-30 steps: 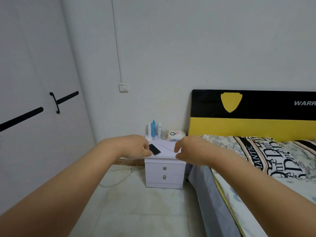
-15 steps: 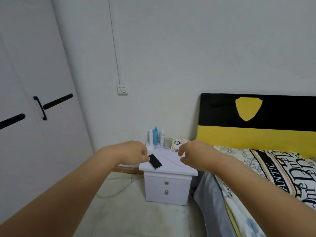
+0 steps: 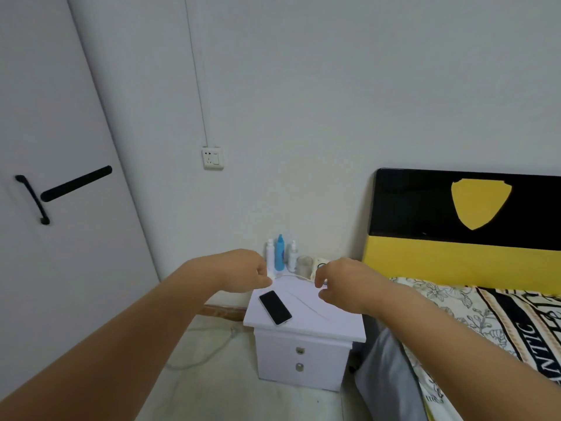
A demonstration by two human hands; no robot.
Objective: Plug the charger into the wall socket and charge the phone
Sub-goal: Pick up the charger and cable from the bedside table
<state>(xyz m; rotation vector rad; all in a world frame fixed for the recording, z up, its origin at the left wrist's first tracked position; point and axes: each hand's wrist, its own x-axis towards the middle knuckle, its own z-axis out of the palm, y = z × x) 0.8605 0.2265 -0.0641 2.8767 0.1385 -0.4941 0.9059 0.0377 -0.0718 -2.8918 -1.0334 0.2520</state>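
A black phone (image 3: pixel 275 307) lies face up on the front left of the white nightstand (image 3: pixel 306 354). My left hand (image 3: pixel 243 271) hovers over the nightstand's back left corner, its fingers pinched on a small white charger (image 3: pixel 271 277). My right hand (image 3: pixel 343 284) is over the back right, pinching the charger's thin white cable (image 3: pixel 293 276). The cable stretches between the two hands, and a loose length of it trails across the nightstand top. The white wall socket (image 3: pixel 213 158) sits on the wall above and to the left, with nothing plugged in.
Three small bottles (image 3: pixel 280 253) and a wipes pack stand at the nightstand's back. The bed (image 3: pixel 485 323), with its black and yellow headboard, is at the right. A white wardrobe door (image 3: pixel 60 192) fills the left. A grey cord lies on the floor (image 3: pixel 206 354).
The view has moved closer and turned left. Both hands have gone further back over the nightstand, and the white cable now hangs raised between them. The phone has not moved.
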